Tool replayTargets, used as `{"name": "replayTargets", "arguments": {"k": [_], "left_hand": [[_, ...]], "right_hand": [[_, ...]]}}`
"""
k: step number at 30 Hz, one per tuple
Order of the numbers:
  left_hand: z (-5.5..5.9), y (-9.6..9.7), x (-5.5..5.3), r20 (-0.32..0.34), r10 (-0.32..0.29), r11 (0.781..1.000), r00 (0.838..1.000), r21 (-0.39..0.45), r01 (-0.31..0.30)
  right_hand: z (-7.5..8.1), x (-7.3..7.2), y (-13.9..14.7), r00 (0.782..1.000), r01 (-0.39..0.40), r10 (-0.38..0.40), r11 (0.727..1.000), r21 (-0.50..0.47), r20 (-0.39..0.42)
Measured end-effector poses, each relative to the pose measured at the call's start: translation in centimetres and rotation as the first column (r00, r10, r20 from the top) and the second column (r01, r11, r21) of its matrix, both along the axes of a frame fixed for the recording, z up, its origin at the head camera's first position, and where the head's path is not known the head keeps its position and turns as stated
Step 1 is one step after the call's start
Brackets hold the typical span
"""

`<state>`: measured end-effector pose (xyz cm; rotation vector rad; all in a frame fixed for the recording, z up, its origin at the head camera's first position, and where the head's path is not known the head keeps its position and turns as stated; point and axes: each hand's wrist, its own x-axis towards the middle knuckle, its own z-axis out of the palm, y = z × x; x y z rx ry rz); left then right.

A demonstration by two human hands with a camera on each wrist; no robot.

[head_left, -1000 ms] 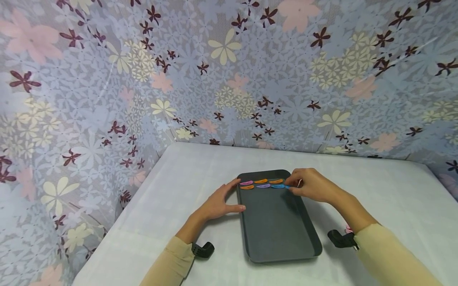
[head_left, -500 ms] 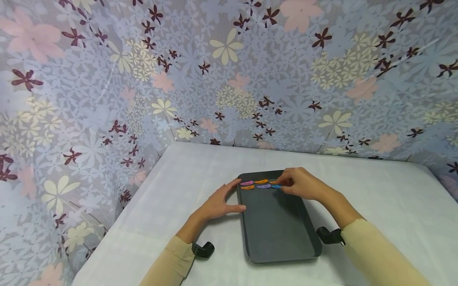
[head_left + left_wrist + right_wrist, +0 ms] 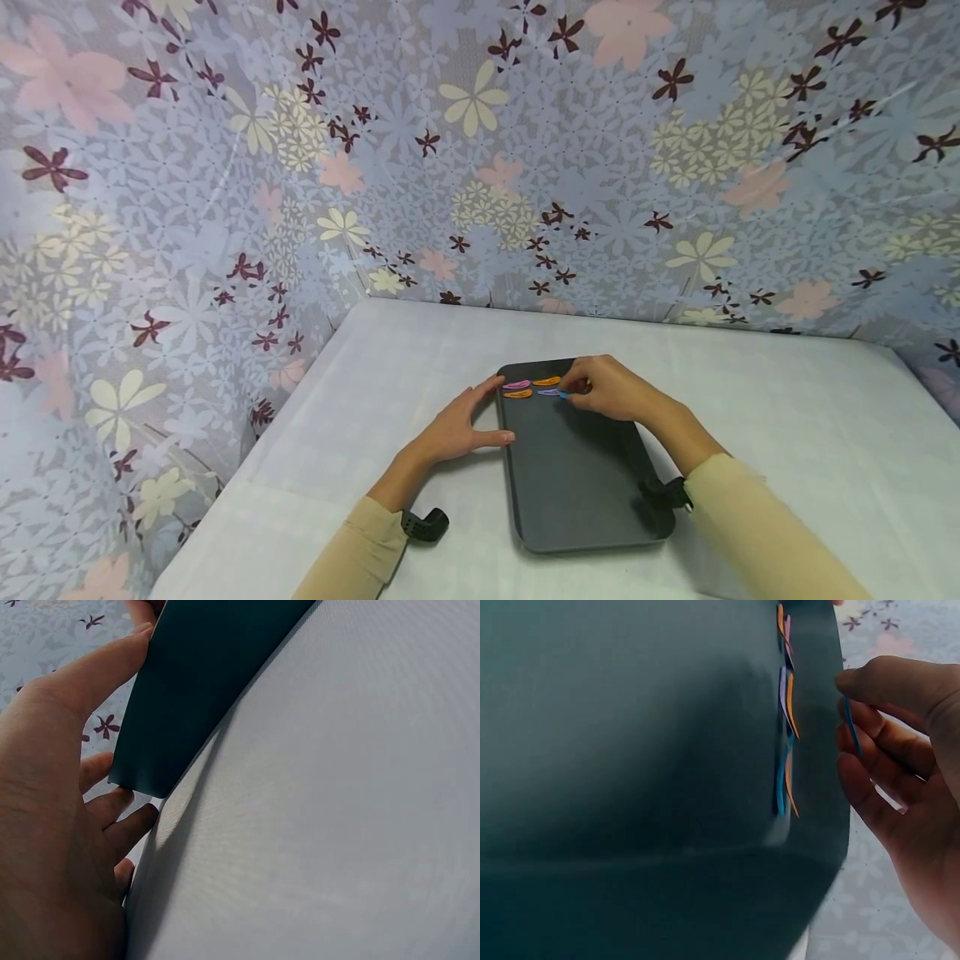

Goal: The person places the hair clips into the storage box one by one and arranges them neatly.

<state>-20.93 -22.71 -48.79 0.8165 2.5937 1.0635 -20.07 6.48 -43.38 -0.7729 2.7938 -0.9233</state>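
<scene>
My right hand (image 3: 611, 388) pinches a blue hair clip (image 3: 853, 727) between thumb and fingers, above the far end of a dark grey tray (image 3: 581, 475). Hair clips lie there in two rows. In the head view I see a pink clip (image 3: 517, 385), an orange clip (image 3: 547, 381), another orange clip (image 3: 517, 394) and a purple clip (image 3: 548, 392). The right hand hides others, but the right wrist view shows a second blue clip (image 3: 781, 787) beside an orange one (image 3: 792, 791). My left hand (image 3: 453, 429), fingers spread, touches the tray's left side.
A white cloth (image 3: 360, 467) covers the table under the tray. Floral fabric (image 3: 480, 167) hangs behind and at the left. Black wrist cameras sit on the left wrist (image 3: 425, 526) and on the right wrist (image 3: 667, 493), the latter over the tray's right edge.
My right hand has moved left along the clip rows, carrying the blue hair clip, and now covers the right-hand clips. A pink item by the right sleeve is now hidden. The left hand stays put.
</scene>
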Motion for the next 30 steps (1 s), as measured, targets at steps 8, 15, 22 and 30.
{"name": "replayTargets", "arguments": {"k": [8, 15, 22, 30], "left_hand": [[0.0, 0.0, 0.1, -0.001, 0.003, 1.0, 1.0, -0.006, -0.003], [0.0, -0.1, 0.0, -0.003, -0.007, 1.0, 1.0, -0.011, 0.007], [0.0, -0.1, 0.0, -0.007, -0.016, 1.0, 1.0, -0.008, 0.016], [0.0, -0.1, -0.1, -0.002, -0.012, 1.0, 1.0, -0.01, 0.012]], "right_hand": [[-0.6, -0.4, -1.6, 0.998, -0.018, 0.022, 0.998, 0.059, -0.061], [-0.9, -0.6, -2.5, 0.999, 0.001, 0.003, 0.996, 0.09, -0.04], [-1.3, -0.6, -2.8, 1.0, 0.017, -0.016, 0.995, 0.098, -0.004], [-1.8, -0.7, -3.2, 0.999, 0.021, -0.026, 0.995, 0.099, 0.047]]}}
